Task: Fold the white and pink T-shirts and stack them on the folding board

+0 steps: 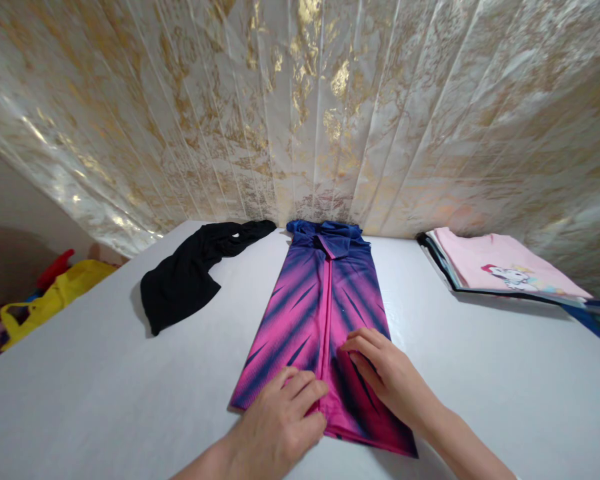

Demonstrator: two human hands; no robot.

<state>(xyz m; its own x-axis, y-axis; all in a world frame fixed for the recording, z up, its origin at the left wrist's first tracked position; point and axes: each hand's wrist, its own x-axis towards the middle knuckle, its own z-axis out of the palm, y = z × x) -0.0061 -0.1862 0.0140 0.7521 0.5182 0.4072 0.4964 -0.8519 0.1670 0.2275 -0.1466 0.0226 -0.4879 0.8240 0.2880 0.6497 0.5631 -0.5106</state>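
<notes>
A pink and blue striped shirt (320,300) lies on the white table (105,393), folded lengthwise into a long strip with its blue collar toward the wall. My left hand (280,417) rests flat on the shirt's near hem, fingers stretched out. My right hand (385,373) lies beside it on the right half of the hem, fingers also flat and pressing the cloth. Neither hand grips anything.
A crumpled black garment (190,273) lies at the left back of the table. A stack of folded clothes topped by a pink printed shirt (500,270) sits at the right back. A marbled gold-white wall (300,107) stands behind. Yellow and red items (55,293) lie off the left edge.
</notes>
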